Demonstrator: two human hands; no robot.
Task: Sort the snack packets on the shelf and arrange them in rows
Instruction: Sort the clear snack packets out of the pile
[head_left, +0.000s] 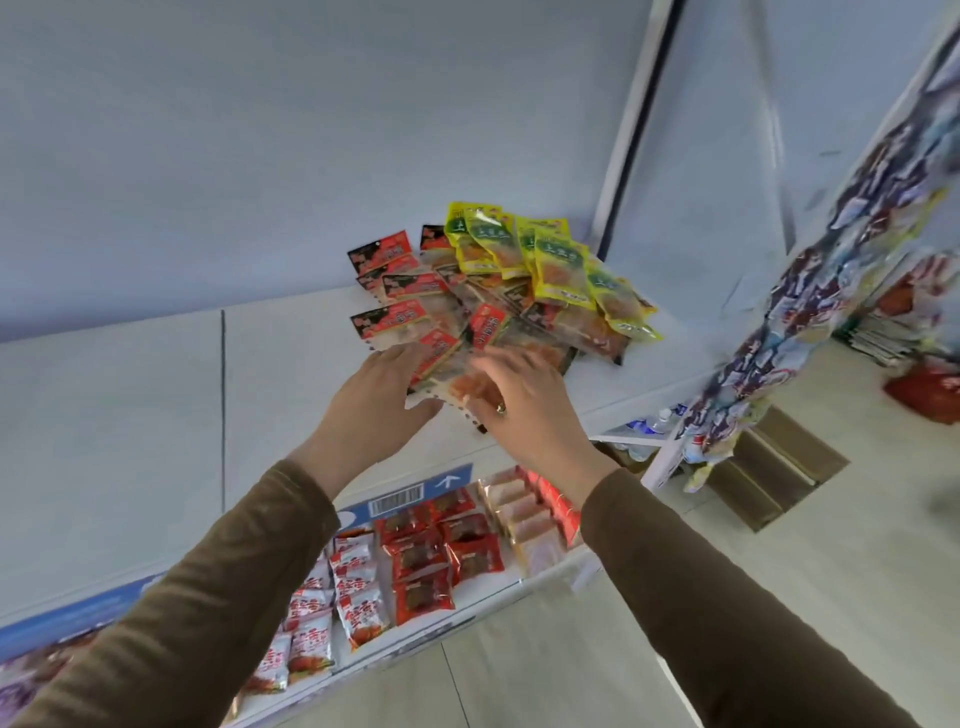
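A loose heap of snack packets lies on the white top shelf (291, 364). Red-and-black packets (395, 283) spread over its left and middle. Yellow-green packets (545, 260) overlap at the back right. My left hand (376, 395) rests at the heap's near left edge, fingers together against a red packet (439, 353). My right hand (524, 395), with a ring on one finger, holds the near packets with an orange, see-through front (467, 387) between fingers and thumb. Brown sleeves cover both forearms.
On the lower shelf stand rows of white-and-red packets (353, 587), dark red packets (441, 545) and pale beige packets (524, 519). A hanging strip of packets (810, 291) fills the right. A cardboard box (774, 467) and water bottles (649, 426) sit on the floor.
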